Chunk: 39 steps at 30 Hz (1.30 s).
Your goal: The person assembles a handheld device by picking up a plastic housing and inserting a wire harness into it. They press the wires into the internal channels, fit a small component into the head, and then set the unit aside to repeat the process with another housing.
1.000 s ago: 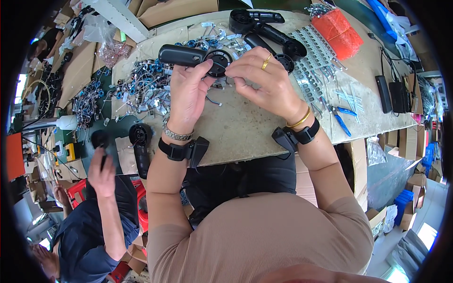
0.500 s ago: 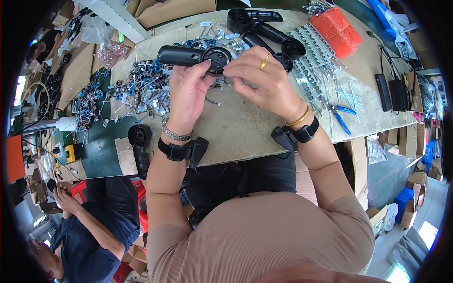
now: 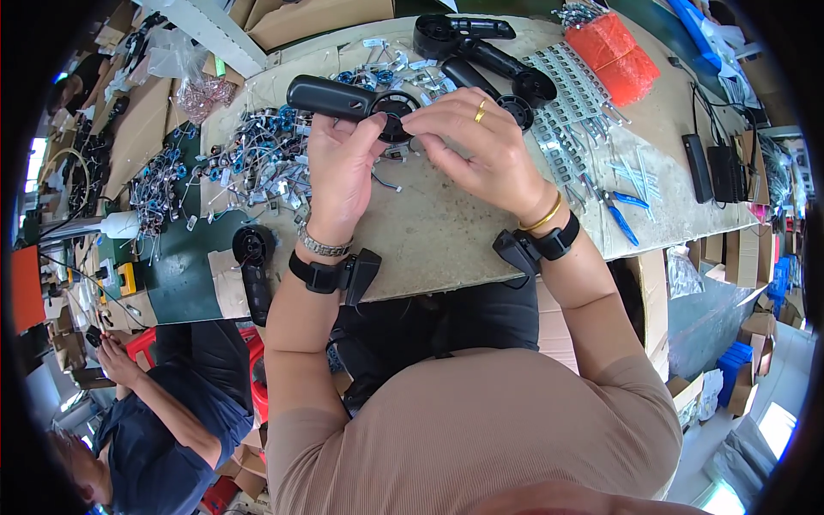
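Note:
A black handheld fan housing [image 3: 330, 98], with a long rounded handle and a ring-shaped head, is held above the table. My left hand [image 3: 336, 176] is closed round it from below, its thumb on the head and the handle pointing left. At the right rim of the head are the bent fingertips of my right hand [image 3: 485, 154], drawn close together; whatever they pinch is too small or hidden to make out. Just beyond my right hand lie more black fan housings [image 3: 515, 112]. Small wired circuit boards [image 3: 275, 142] with blue round parts are heaped behind and left of my left hand.
Panels of small boards [image 3: 566, 94] lie at the right, near an orange-red wrapped bundle [image 3: 614, 60]. Blue-handled pliers [image 3: 622, 219] rest near the right front edge. Another black fan housing [image 3: 255, 266] lies front left. A co-worker [image 3: 172, 403] sits at the lower left.
The fan housing has tilted slightly, its head lower and its handle slanting more. My right fingers have shifted a little and the thumb has straightened beside the head.

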### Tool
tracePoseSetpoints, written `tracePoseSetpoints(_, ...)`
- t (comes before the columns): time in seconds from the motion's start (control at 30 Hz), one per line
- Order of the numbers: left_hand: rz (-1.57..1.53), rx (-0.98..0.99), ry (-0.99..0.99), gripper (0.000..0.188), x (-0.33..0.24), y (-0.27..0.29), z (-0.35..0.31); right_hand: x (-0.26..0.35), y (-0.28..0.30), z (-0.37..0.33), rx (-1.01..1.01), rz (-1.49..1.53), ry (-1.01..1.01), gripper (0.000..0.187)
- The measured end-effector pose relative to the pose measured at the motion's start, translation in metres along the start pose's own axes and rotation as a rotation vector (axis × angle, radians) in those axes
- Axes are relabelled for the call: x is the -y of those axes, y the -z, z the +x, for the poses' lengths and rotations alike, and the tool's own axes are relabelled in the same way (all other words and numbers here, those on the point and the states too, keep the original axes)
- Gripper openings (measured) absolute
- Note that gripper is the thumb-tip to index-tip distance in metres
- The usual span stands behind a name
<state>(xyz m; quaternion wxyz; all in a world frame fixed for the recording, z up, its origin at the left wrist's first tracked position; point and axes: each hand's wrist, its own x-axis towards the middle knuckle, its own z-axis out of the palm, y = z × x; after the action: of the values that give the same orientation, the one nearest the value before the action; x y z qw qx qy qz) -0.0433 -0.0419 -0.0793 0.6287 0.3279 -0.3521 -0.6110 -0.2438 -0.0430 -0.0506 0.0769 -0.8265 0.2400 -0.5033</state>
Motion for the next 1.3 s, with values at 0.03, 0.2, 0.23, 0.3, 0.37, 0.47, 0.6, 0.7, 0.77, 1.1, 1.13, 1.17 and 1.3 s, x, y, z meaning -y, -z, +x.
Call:
tracePoseSetpoints(0.03,-0.012,-0.005,-0.008,0.028,-0.001,-0.002,-0.001,0.0,0.0,0.0,-0.004,-0.001,0.002,0.025)
tracePoseSetpoints(0.2,-0.043,-0.002,-0.014,0.029,-0.004,-0.006,-0.002,0.004,0.0,-0.003,0.008,0.001,-0.099,0.026)
tracePoseSetpoints(0.23,-0.036,-0.007,-0.009,0.029,-0.004,-0.006,-0.003,0.004,0.0,-0.003,0.005,0.005,-0.101,0.026)
tracePoseSetpoints(0.3,-0.024,-0.016,0.003,0.03,-0.003,-0.005,-0.003,0.004,0.0,-0.003,-0.001,0.011,-0.105,0.025)
tracePoseSetpoints(0.37,-0.001,-0.012,-0.008,0.03,-0.001,-0.003,-0.002,0.005,0.0,-0.003,0.003,0.012,-0.11,0.026)
tracePoseSetpoints(0.47,0.046,-0.005,-0.029,0.031,0.002,0.003,-0.002,0.006,-0.001,-0.003,0.01,0.016,-0.118,0.026)
tracePoseSetpoints(0.6,0.2,-0.027,-0.078,0.031,0.006,0.011,-0.002,0.009,-0.005,-0.004,0.038,0.079,-0.074,0.026)
tracePoseSetpoints(0.7,0.167,0.016,-0.126,0.032,0.003,0.001,-0.003,0.009,-0.007,-0.004,0.02,0.06,-0.064,0.024)
tracePoseSetpoints(0.77,0.091,0.037,-0.099,0.031,0.0,-0.005,-0.005,0.006,-0.006,-0.002,-0.02,0.039,-0.068,0.025)
tracePoseSetpoints(1.1,-0.084,0.136,0.046,0.025,-0.01,-0.009,-0.007,0.005,-0.002,-0.006,-0.067,-0.026,-0.207,0.033)
tracePoseSetpoints(1.13,-0.084,0.137,0.046,0.025,-0.012,-0.01,-0.007,0.005,-0.002,-0.006,-0.068,-0.026,-0.207,0.033)
tracePoseSetpoints(1.17,-0.097,0.136,0.065,0.024,-0.014,-0.011,-0.007,0.004,-0.001,-0.006,-0.066,-0.034,-0.209,0.032)
tracePoseSetpoints(1.3,-0.113,0.123,0.096,0.022,-0.016,-0.012,-0.006,0.007,0.0,-0.002,-0.077,-0.02,-0.21,0.029)
